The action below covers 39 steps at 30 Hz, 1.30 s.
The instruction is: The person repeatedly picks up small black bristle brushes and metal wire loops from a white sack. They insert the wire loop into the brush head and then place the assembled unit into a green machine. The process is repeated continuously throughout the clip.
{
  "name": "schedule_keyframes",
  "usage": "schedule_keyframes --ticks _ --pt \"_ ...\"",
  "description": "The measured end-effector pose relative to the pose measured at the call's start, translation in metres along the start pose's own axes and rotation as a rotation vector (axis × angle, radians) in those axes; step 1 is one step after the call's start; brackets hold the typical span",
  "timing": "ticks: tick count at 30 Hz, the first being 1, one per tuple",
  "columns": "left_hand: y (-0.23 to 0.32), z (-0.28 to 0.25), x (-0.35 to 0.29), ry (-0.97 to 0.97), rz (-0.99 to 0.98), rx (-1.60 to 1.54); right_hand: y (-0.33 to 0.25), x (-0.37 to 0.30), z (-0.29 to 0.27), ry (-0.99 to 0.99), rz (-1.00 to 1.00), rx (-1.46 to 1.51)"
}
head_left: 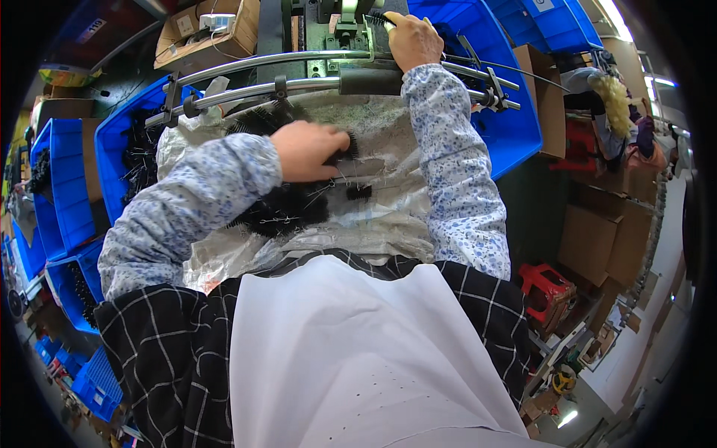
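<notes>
At the right side of the machine (315, 46), the right hand (412, 42) pinches a small brush (378, 20) with short, dense black bristles. Below the machine, the left hand (312, 151), fingers curled, is over a pile of black brushes (287, 203) with thin, silvery wire ends, on a pale, crumpled sheet (392, 160); whether it grips one, I cannot tell.

Brushes (287, 205) lie on the sheet (396, 149) before the machine (345, 36).

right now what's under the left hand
Black brushes show around the left hand, on a pale sheet. Whatever lies directly beneath the hand is covered, so it cannot be seen.
</notes>
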<state>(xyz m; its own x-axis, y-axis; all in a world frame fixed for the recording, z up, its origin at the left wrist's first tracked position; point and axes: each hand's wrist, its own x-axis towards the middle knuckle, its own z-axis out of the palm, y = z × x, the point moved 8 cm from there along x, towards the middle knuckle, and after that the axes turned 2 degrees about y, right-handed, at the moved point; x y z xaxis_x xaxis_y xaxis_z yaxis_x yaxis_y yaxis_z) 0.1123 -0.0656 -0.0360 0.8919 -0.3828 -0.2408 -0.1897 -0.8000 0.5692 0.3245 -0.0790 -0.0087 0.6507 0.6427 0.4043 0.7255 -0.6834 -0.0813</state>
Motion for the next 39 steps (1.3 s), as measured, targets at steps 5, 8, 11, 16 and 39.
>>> schedule_keyframes --ticks 5,8,11,16,39 --pt "-0.005 0.034 0.005 -0.087 -0.065 0.176 -0.007 0.005 0.008 0.022 -0.018 -0.018" --pt "0.001 0.030 0.005 -0.085 -0.041 0.138 -0.009 0.009 0.013 0.026 -0.091 -0.027" --pt "0.010 0.009 -0.001 -0.029 -0.031 0.077 -0.011 0.007 0.009 0.046 -0.110 -0.013" --pt "0.017 -0.050 -0.030 0.291 0.028 -0.184 -0.010 0.013 0.014 -0.019 -0.081 0.125" --pt "-0.017 -0.102 -0.065 0.439 -0.115 -0.349 -0.041 0.000 0.032 0.049 0.010 -0.015"
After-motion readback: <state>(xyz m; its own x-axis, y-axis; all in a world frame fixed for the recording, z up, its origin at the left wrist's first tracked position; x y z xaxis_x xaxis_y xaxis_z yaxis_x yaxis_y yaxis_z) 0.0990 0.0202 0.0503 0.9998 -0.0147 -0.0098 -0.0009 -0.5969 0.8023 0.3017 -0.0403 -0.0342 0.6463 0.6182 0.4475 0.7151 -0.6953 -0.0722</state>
